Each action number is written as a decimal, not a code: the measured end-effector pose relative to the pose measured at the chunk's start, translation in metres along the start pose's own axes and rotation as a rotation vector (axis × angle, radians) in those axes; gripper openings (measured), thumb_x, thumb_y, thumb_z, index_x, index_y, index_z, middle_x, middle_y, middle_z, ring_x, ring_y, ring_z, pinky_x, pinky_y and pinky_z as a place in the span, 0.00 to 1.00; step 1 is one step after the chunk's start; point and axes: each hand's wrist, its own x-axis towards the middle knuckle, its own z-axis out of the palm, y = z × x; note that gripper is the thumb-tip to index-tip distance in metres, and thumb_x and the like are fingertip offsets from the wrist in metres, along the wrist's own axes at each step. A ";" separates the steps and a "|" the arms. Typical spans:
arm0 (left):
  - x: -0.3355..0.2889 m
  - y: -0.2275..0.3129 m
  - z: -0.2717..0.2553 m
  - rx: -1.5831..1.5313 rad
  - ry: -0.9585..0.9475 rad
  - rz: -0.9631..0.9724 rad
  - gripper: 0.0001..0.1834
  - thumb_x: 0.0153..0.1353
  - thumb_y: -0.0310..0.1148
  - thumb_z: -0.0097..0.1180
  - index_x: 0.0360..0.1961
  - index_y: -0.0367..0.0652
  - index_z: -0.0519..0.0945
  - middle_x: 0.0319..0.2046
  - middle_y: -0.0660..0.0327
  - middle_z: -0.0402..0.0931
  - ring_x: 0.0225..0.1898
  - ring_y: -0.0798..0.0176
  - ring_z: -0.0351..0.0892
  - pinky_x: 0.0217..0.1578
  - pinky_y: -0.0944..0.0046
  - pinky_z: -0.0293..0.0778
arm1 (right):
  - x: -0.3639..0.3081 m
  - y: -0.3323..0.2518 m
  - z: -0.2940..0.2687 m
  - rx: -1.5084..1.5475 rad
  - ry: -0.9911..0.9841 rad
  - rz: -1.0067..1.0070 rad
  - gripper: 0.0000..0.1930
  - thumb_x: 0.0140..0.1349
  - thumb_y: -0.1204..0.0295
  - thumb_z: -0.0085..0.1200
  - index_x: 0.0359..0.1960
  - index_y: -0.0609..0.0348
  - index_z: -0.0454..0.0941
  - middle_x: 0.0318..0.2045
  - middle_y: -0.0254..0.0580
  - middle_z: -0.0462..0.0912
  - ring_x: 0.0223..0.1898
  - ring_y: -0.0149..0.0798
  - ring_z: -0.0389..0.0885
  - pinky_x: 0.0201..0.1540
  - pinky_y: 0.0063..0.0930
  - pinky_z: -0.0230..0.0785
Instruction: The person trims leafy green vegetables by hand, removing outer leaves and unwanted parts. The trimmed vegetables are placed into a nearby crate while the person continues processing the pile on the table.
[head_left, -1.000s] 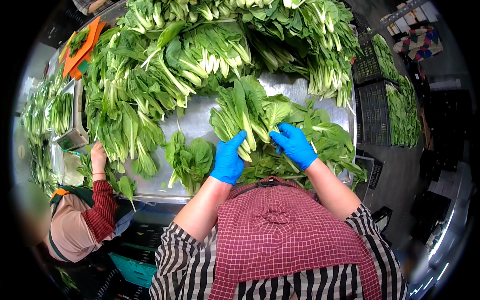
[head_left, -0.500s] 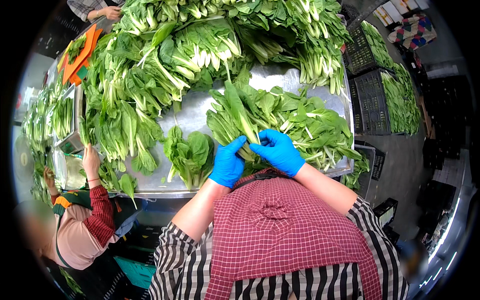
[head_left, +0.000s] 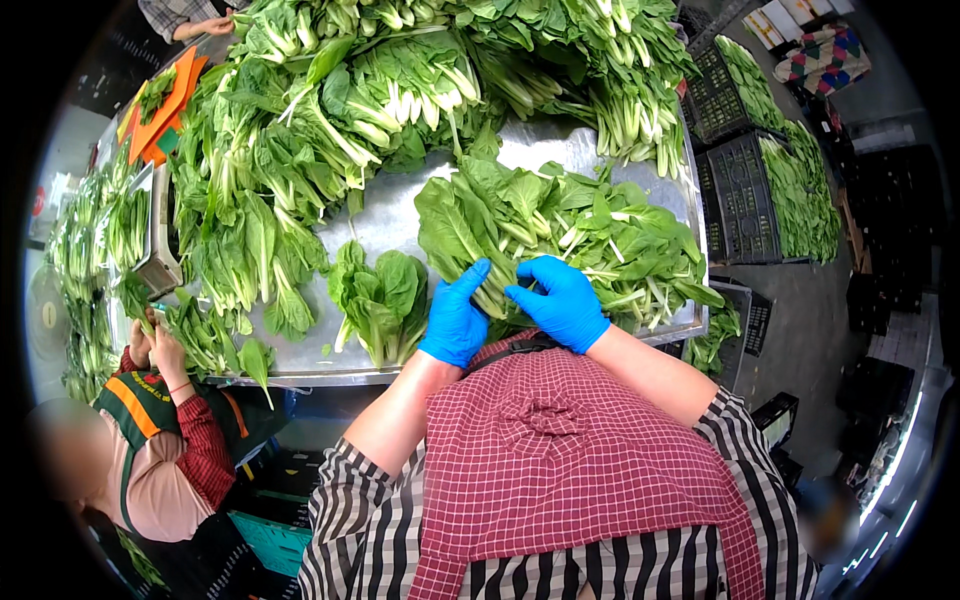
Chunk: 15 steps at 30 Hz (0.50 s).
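In blue gloves, both my hands are low over the near edge of a metal table. My left hand (head_left: 457, 318) is closed round the stems of a bunch of leafy greens (head_left: 462, 225), leaves pointing away from me. Beside it, my right hand (head_left: 563, 307) has thumb and forefinger apart near the stems, with nothing visible between them. Loose greens (head_left: 640, 250) with pale stalks lie to the right. A small upright bunch of greens (head_left: 385, 300) sits left of my left hand.
Greens are heaped along the back and left of the metal table (head_left: 375, 230). Black crates (head_left: 742, 200) filled with greens stand right. At left, a co-worker's hands (head_left: 160, 350) hold greens; another person's hand (head_left: 212, 27) shows at the far left. An orange tray (head_left: 165, 105) lies there.
The long pale-stalked leaf pinched between my hands no longer stands out there; my right thumb and forefinger have parted. The co-worker's hands have come together around greens.
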 end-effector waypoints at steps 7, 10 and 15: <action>0.006 0.007 0.003 -0.218 0.144 -0.030 0.18 0.61 0.34 0.58 0.50 0.41 0.72 0.41 0.57 0.76 0.43 0.60 0.76 0.47 0.60 0.73 | -0.001 0.001 0.003 0.612 0.022 0.001 0.11 0.54 0.73 0.63 0.38 0.60 0.79 0.36 0.41 0.81 0.30 0.30 0.79 0.35 0.25 0.73; 0.015 0.017 -0.018 -0.245 0.189 0.010 0.18 0.61 0.34 0.58 0.50 0.40 0.72 0.41 0.57 0.76 0.44 0.60 0.76 0.48 0.59 0.73 | -0.005 0.011 -0.006 0.409 -0.231 0.030 0.13 0.53 0.73 0.63 0.41 0.58 0.79 0.37 0.40 0.81 0.30 0.30 0.79 0.36 0.25 0.73; 0.017 0.034 -0.025 -0.135 0.187 0.150 0.17 0.61 0.33 0.58 0.50 0.39 0.72 0.41 0.58 0.76 0.44 0.60 0.75 0.49 0.59 0.72 | 0.020 0.024 -0.022 -0.235 -0.096 0.077 0.17 0.54 0.60 0.60 0.44 0.51 0.79 0.33 0.42 0.82 0.31 0.42 0.81 0.35 0.35 0.74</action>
